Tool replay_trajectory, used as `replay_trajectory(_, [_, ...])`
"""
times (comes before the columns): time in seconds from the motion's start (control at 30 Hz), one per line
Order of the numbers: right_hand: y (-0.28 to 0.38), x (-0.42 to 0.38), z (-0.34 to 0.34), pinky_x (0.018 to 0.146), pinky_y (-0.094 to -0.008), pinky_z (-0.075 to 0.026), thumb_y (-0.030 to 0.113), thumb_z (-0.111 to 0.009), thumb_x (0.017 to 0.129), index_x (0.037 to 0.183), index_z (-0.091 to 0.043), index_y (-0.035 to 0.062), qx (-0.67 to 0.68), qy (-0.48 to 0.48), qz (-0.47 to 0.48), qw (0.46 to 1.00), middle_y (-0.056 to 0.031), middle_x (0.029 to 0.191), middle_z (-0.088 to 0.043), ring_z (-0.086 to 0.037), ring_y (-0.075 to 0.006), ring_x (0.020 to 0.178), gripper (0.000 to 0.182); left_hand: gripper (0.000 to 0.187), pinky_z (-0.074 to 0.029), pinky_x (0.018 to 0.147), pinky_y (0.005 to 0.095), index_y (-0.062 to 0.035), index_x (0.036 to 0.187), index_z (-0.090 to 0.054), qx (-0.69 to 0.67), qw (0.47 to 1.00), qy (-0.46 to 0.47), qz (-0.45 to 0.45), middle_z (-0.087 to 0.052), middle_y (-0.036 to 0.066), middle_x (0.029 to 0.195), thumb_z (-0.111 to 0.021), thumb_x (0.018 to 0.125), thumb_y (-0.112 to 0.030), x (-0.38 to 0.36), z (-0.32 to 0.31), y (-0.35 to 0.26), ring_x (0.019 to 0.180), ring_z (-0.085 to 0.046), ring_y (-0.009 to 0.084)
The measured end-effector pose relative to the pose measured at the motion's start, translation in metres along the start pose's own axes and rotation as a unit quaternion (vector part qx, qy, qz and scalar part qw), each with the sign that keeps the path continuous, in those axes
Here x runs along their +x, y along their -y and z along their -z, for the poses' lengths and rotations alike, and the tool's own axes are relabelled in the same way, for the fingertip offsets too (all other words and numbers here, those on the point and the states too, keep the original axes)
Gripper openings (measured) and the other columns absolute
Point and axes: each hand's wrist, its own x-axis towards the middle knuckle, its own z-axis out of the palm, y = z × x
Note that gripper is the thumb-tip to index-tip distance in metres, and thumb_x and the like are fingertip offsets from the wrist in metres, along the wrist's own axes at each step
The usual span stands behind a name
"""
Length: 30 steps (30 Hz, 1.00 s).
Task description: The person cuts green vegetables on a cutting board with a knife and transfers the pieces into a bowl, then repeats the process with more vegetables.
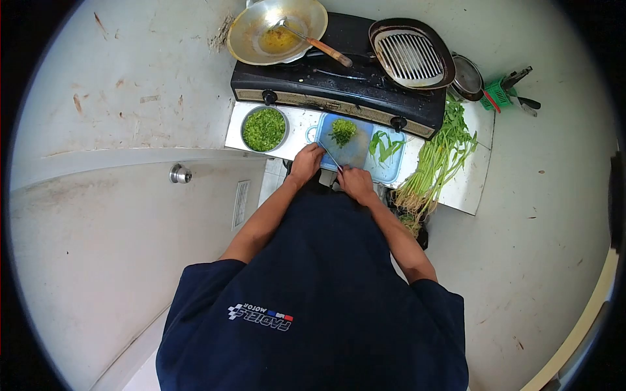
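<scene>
My right hand (356, 183) is closed on the handle of a knife (330, 156), whose blade slants up and left over the near edge of a blue cutting board (387, 171). At the tip end of the blade, my left hand (306, 163) has its fingers pressed together; whether they pinch the blade is too small to tell. Chopped greens (342, 131) lie heaped on the board beyond the knife. A few green leaves (385, 146) rest on its right part. Left of the board stands a round bowl (285, 134) full of chopped greens.
Behind the board is a black stove (306, 81) bearing a wok (237, 36) with a wooden-handled ladle (329, 52) and a grill pan (412, 57). Long-stemmed greens (438, 163) hang over the counter's right edge. A green basket (497, 95) holds utensils at the back right.
</scene>
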Motion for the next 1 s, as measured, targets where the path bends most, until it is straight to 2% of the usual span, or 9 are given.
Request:
replay_trajectory(0.17, [0.003, 0.014, -0.011, 0.059, -0.0495, -0.057, 0.033, -0.059, 0.102, 0.088, -0.069, -0.0009, -0.006, -0.026, 0.004, 1.000, -0.0228, 0.070, -0.071, -0.072, -0.0408, 0.062, 0.038, 0.018, -0.056, 0.079, 0.0458, -0.0061, 0.102, -0.076, 0.029, 0.999, 0.020, 0.016, -0.066, 0.013, 0.091, -0.067, 0.087, -0.001, -0.001, -0.004, 0.006, 0.091, -0.066, 0.0359])
replay_trajectory(0.3, [0.001, 0.011, -0.008, 0.060, -0.0488, -0.058, 0.034, -0.059, 0.102, 0.088, -0.069, -0.0004, -0.007, -0.029, 0.019, 0.999, -0.0226, 0.070, -0.071, -0.072, -0.0408, 0.063, 0.039, 0.012, -0.055, 0.078, 0.0462, -0.0035, 0.098, -0.075, 0.005, 1.000, -0.008, 0.015, -0.065, 0.015, 0.088, -0.071, 0.086, -0.002, 0.000, -0.001, 0.000, 0.087, -0.066, 0.0372])
replay_trajectory(0.4, [-0.001, 0.001, -0.006, 0.061, -0.0490, -0.058, 0.035, -0.059, 0.102, 0.089, -0.070, -0.0002, -0.010, -0.018, -0.015, 1.000, -0.0233, 0.071, -0.071, -0.072, -0.0415, 0.064, 0.039, 0.012, -0.055, 0.079, 0.0453, -0.0032, 0.098, -0.075, -0.013, 0.999, -0.011, 0.031, -0.067, 0.015, 0.091, -0.070, 0.087, -0.002, -0.001, -0.001, -0.001, 0.089, -0.067, 0.0368])
replay_trajectory(0.5, [-0.005, -0.002, -0.006, 0.063, -0.0500, -0.058, 0.036, -0.058, 0.103, 0.090, -0.070, -0.0001, -0.005, -0.014, -0.034, 0.999, -0.0238, 0.072, -0.071, -0.072, -0.0421, 0.065, 0.040, 0.012, -0.055, 0.080, 0.0445, -0.0030, 0.099, -0.075, -0.026, 0.999, -0.009, 0.030, -0.069, 0.015, 0.093, -0.070, 0.088, -0.003, 0.000, -0.002, 0.002, 0.090, -0.068, 0.0362])
replay_trajectory(0.7, [-0.002, 0.002, -0.001, 0.064, -0.0522, -0.058, 0.038, -0.057, 0.104, 0.093, -0.070, -0.0002, 0.020, -0.020, -0.012, 1.000, -0.0250, 0.073, -0.071, -0.072, -0.0434, 0.067, 0.042, 0.012, -0.055, 0.080, 0.0442, -0.0034, 0.099, -0.076, -0.011, 0.999, 0.006, 0.034, -0.069, 0.015, 0.092, -0.071, 0.089, -0.003, -0.002, -0.004, 0.009, 0.088, -0.068, 0.0359])
replay_trajectory(0.8, [-0.001, -0.001, -0.002, 0.065, -0.0530, -0.058, 0.038, -0.056, 0.104, 0.094, -0.071, -0.0003, 0.014, 0.031, -0.010, 0.999, -0.0254, 0.074, -0.071, -0.072, -0.0442, 0.068, 0.042, 0.012, -0.056, 0.079, 0.0446, -0.0038, 0.099, -0.076, -0.003, 1.000, 0.004, 0.029, -0.067, 0.014, 0.090, -0.071, 0.089, -0.003, -0.003, -0.006, 0.008, 0.086, -0.068, 0.0359])
replay_trajectory(1.0, [0.003, 0.008, -0.004, 0.066, -0.0529, -0.058, 0.038, -0.056, 0.104, 0.093, -0.070, -0.0009, 0.025, 0.035, -0.023, 0.999, -0.0244, 0.075, -0.072, -0.072, -0.0436, 0.070, 0.042, 0.011, -0.055, 0.077, 0.0447, -0.0035, 0.099, -0.076, 0.013, 1.000, 0.008, 0.014, -0.064, 0.014, 0.089, -0.072, 0.089, -0.003, -0.003, -0.003, 0.005, 0.085, -0.066, 0.0357])
